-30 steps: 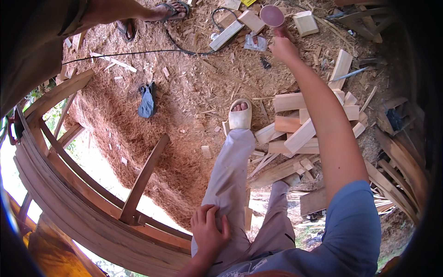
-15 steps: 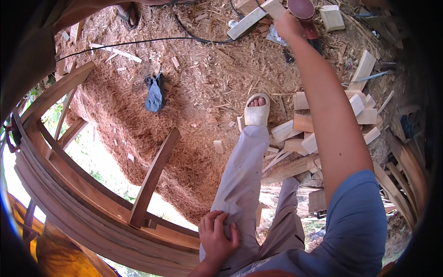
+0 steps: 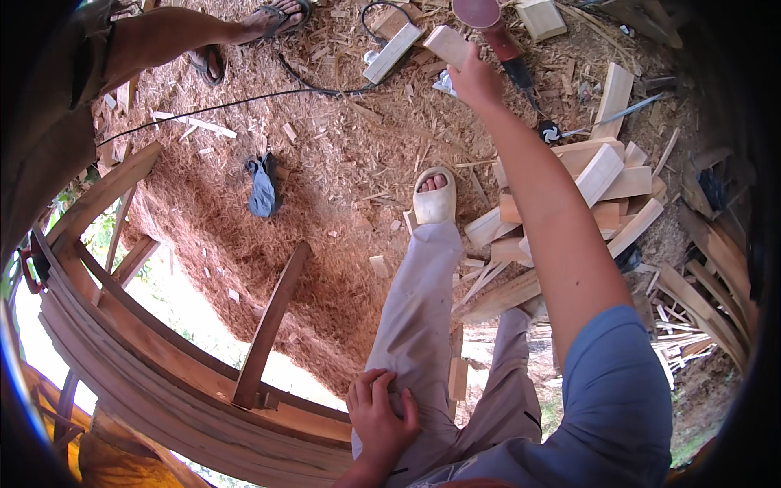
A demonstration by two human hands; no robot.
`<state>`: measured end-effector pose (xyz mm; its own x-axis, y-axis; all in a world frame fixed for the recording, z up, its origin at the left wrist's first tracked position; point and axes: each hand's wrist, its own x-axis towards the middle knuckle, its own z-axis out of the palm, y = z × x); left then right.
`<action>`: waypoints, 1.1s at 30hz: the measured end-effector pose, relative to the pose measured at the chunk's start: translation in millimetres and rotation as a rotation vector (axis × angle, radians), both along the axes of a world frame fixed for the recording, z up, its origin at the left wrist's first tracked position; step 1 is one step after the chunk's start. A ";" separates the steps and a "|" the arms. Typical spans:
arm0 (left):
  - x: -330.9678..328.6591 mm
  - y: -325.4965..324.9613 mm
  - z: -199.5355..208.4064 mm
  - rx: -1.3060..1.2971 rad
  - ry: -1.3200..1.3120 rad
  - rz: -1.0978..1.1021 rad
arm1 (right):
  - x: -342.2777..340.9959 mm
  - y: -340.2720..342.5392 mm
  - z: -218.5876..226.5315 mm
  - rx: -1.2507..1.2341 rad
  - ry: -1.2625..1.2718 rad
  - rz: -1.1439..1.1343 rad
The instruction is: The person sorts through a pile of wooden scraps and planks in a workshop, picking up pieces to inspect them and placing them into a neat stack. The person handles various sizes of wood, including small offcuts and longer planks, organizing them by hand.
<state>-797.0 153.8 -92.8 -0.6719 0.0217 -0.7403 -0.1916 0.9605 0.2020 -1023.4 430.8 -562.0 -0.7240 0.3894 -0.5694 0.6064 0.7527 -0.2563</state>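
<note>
My right hand (image 3: 478, 80) reaches far out and grips a short pale wooden block (image 3: 447, 47) by its right end. Just right of the block lies a red and black power sander (image 3: 506, 55) with a round reddish disc; a gap separates it from the block. My left hand (image 3: 384, 416) rests on my grey trouser leg (image 3: 411, 325), fingers somewhat spread and holding nothing. A longer pale wood piece (image 3: 393, 52) lies left of the held block, and another wood block (image 3: 540, 18) sits beyond the sander.
Cut wood pieces (image 3: 600, 172) pile up beside my right forearm. A curved wooden frame (image 3: 268, 333) stands at left. A black cable (image 3: 220, 99) crosses the shavings near a dark plastic bag (image 3: 263, 187). Another person's leg (image 3: 167, 41) enters at the upper left.
My right hand has drawn the block a little toward me, away from the sander. The other person's leg shows more at the upper left. My left hand stays put; the view has shifted slightly.
</note>
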 end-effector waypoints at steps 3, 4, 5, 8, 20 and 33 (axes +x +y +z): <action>4.4 1.6 0.9 -0.001 0.012 0.003 | 10.6 0.7 1.3 -0.177 0.036 -0.096; 4.5 3.7 3.7 0.011 -0.002 0.011 | 17.9 -5.9 -2.0 -0.252 0.052 -0.123; 2.3 6.4 3.9 0.024 -0.015 0.019 | 34.8 -4.0 -0.1 -0.289 0.118 -0.111; 5.2 5.6 8.9 0.017 0.000 0.002 | 96.5 -1.8 23.0 -0.402 0.018 -0.086; 54.6 21.6 25.1 0.040 0.123 -0.083 | 602.1 91.8 201.3 -0.232 -0.161 0.953; 37.8 58.3 10.0 -0.004 -0.046 -0.336 | 854.9 144.3 485.3 -0.504 -0.364 -1.435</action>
